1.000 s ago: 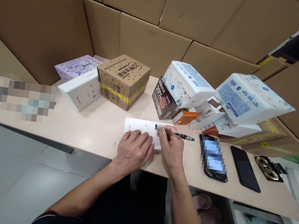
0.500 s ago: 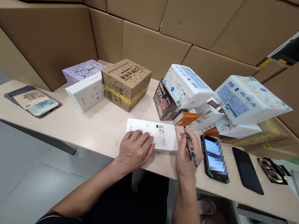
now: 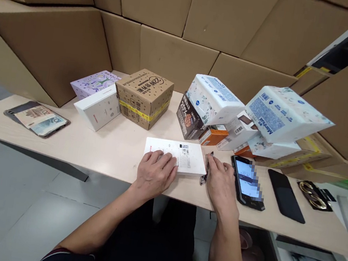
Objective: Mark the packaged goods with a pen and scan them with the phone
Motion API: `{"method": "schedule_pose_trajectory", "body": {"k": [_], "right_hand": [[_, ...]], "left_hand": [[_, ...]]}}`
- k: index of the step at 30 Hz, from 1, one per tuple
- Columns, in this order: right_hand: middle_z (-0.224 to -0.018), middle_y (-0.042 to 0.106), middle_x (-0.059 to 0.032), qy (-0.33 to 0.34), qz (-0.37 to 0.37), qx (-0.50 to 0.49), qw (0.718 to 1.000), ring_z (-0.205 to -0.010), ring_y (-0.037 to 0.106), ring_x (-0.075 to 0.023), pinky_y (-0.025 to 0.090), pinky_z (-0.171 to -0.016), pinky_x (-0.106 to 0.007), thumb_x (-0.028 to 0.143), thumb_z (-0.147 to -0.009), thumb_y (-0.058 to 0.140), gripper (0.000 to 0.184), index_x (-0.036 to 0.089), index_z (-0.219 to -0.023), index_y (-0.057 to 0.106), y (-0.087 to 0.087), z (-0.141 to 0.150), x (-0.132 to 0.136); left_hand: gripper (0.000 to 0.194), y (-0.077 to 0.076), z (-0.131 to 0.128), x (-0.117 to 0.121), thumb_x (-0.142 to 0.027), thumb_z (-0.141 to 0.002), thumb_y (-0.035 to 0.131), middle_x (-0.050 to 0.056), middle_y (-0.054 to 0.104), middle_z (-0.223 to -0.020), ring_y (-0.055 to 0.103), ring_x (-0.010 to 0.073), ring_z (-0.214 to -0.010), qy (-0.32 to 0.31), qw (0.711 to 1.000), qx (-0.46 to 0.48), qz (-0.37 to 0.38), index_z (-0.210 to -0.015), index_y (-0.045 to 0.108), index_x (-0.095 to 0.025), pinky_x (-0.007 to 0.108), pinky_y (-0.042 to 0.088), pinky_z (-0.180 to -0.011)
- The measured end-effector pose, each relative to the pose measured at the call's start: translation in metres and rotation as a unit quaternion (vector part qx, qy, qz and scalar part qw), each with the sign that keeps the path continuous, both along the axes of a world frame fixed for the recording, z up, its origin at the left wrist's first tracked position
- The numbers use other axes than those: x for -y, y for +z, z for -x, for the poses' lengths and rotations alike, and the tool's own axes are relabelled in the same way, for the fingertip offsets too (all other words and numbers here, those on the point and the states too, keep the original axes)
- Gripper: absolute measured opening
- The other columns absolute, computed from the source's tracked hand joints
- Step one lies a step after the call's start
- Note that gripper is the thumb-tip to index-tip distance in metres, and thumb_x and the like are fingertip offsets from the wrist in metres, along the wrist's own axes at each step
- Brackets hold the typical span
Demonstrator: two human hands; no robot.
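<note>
Here, left hand [image 3: 157, 172], fingers slightly spread, on white rectangular box [image 3: 191, 161]; right hand [image 3: 222, 184] at slim black pen [image 3: 203, 179], fingers narrow, grip unclear.

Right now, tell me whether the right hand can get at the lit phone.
Probably yes. The lit phone lies close beside the right hand, with nothing visible between them. That hand is at the black pen, which may have to be left first.

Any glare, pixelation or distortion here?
Head view: the upper-right blue-and-white plastic pack looks stretched, probably wide-angle distortion; same view, pixel blocks cover part of the lit black rectangular phone; also there, glare pales the grey tiled floor.
</note>
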State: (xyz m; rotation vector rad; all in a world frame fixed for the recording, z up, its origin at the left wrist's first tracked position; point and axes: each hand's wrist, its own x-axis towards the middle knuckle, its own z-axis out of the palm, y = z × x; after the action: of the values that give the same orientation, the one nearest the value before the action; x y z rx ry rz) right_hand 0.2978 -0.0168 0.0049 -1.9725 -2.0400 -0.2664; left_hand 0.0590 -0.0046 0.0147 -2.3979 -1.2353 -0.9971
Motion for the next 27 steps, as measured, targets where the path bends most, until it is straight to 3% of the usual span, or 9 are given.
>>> {"method": "schedule_pose_trajectory", "body": {"k": [2,4,7,10,12,16,21,27], "right_hand": [[-0.131,0.065,-0.0155,0.021,-0.037,-0.024,0.999,-0.116,0.051,-0.0300,0.042,-0.100,-0.050,0.013,-0.095,0.036,0.048,0.017,-0.140,0.053,-0.002,-0.004,0.003],[-0.131,0.063,-0.0187,0.001,-0.097,-0.044,0.994,-0.119,0.053,-0.0297,0.041,-0.105,-0.052,0.021,-0.098,0.039,0.045,0.014,-0.140,0.053,-0.002,-0.010,0.012],[-0.137,0.054,-0.0274,-0.137,-0.170,-0.057,0.974,-0.127,0.047,-0.0388,0.038,-0.106,-0.060,0.046,-0.096,0.051,0.059,0.010,-0.142,0.053,0.000,-0.023,0.035],[-0.145,0.043,-0.0340,-0.274,-0.142,-0.087,0.947,-0.131,0.040,-0.0510,0.036,-0.100,-0.071,0.065,-0.085,0.059,0.087,0.009,-0.150,0.044,0.000,-0.038,0.054],[-0.145,0.042,-0.0341,-0.317,-0.083,-0.120,0.937,-0.129,0.041,-0.0543,0.036,-0.096,-0.073,0.069,-0.080,0.062,0.098,0.011,-0.154,0.037,-0.003,-0.048,0.059],[-0.135,0.052,-0.0306,-0.313,-0.019,-0.151,0.937,-0.121,0.049,-0.0504,0.037,-0.099,-0.068,0.067,-0.080,0.060,0.097,0.010,-0.154,0.035,-0.012,-0.059,0.054],[-0.118,0.058,-0.0293,-0.275,-0.084,-0.139,0.948,-0.111,0.052,-0.0444,0.036,-0.098,-0.065,0.061,-0.085,0.052,0.085,0.004,-0.148,0.044,-0.019,-0.056,0.048],[-0.116,0.062,-0.0261,-0.225,-0.171,-0.152,0.947,-0.106,0.056,-0.0393,0.039,-0.098,-0.062,0.066,-0.083,0.052,0.085,0.005,-0.142,0.052,-0.025,-0.053,0.050]], "left_hand": [[0.020,0.001,0.000,0.000,-0.025,-0.093,0.059,0.006,0.074,-0.107,0.062,0.0259,-0.099,0.003,1.000,-0.004,-0.003,-0.111,0.067,-0.021,0.041,0.041,-0.081],[0.020,0.001,0.000,0.000,-0.026,-0.093,0.059,0.005,0.074,-0.107,0.062,0.0259,-0.099,0.004,1.000,-0.007,-0.004,-0.111,0.067,-0.022,0.041,0.040,-0.081],[0.021,0.001,0.000,-0.001,-0.026,-0.093,0.060,0.005,0.074,-0.109,0.062,0.0259,-0.099,0.000,1.000,-0.004,-0.007,-0.112,0.067,-0.021,0.041,0.040,-0.083],[0.021,0.000,-0.001,-0.001,-0.026,-0.092,0.061,0.005,0.074,-0.109,0.061,0.0260,-0.098,0.001,1.000,-0.006,-0.013,-0.112,0.067,-0.021,0.041,0.040,-0.083],[0.021,-0.001,-0.001,-0.001,-0.025,-0.092,0.061,0.005,0.074,-0.109,0.061,0.0262,-0.098,0.003,1.000,-0.010,-0.012,-0.112,0.067,-0.021,0.041,0.040,-0.082],[0.021,-0.002,-0.002,-0.002,-0.025,-0.092,0.061,0.006,0.074,-0.109,0.061,0.0264,-0.099,0.005,1.000,-0.012,-0.012,-0.112,0.067,-0.021,0.041,0.040,-0.083],[0.018,0.001,-0.004,0.001,-0.025,-0.092,0.060,0.006,0.074,-0.106,0.060,0.0258,-0.098,0.014,0.999,-0.017,-0.027,-0.108,0.067,-0.019,0.041,0.041,-0.082],[0.011,0.004,-0.013,0.003,-0.023,-0.093,0.059,0.006,0.071,-0.095,0.059,0.0254,-0.095,0.046,0.998,-0.030,-0.020,-0.098,0.067,-0.018,0.039,0.041,-0.078]]}}
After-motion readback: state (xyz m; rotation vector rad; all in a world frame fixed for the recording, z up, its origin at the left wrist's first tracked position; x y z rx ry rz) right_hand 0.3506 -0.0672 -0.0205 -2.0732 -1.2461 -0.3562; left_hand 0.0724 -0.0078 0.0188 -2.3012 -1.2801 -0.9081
